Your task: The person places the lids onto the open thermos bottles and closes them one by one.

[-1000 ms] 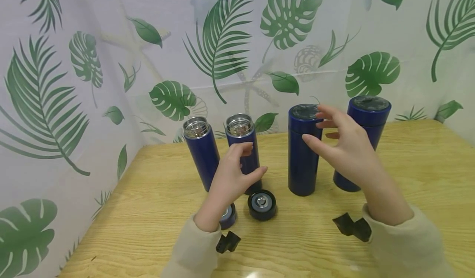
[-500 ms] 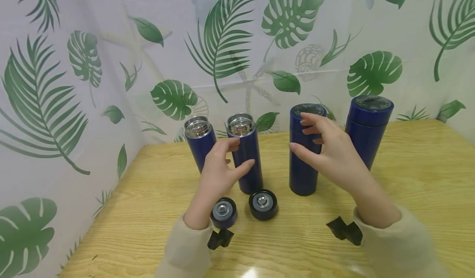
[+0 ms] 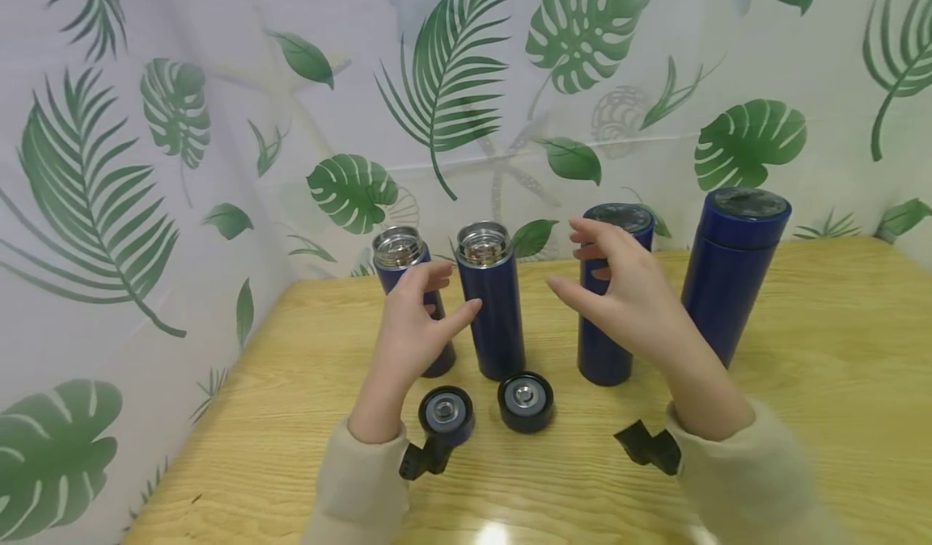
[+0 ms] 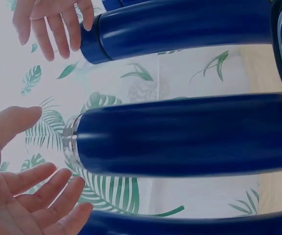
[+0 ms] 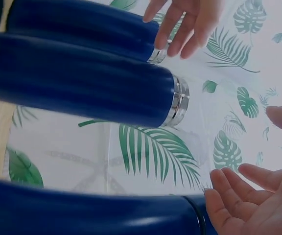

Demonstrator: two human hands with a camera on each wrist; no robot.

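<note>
Two uncapped blue thermos flasks stand at the left in the head view: the outer flask [image 3: 439, 351], partly hidden by my left hand [image 3: 411, 318], and the inner flask [image 3: 497, 310]. My left thumb points toward the inner one, fingers loosely bent around air. Further right are two capped flasks, a nearer one [image 3: 606, 343] and a far right one [image 3: 735, 278]. My right hand [image 3: 629, 298] hovers in front of the nearer capped flask, thumb and fingers apart, holding nothing. Two lids, the left lid [image 3: 446, 414] and the right lid [image 3: 526, 401], lie with their undersides up before the uncapped flasks.
All of it stands on a light wooden table [image 3: 277, 448]. Behind and to the left hangs a white cloth [image 3: 466, 68] printed with green leaves. Small black devices, one left [image 3: 425, 454] and one right [image 3: 648, 448], sit at my wrists.
Both hands have drifted left. The left one no longer covers the inner uncapped flask, and the right one has moved away from the far right flask. The flasks and lids stay put.
</note>
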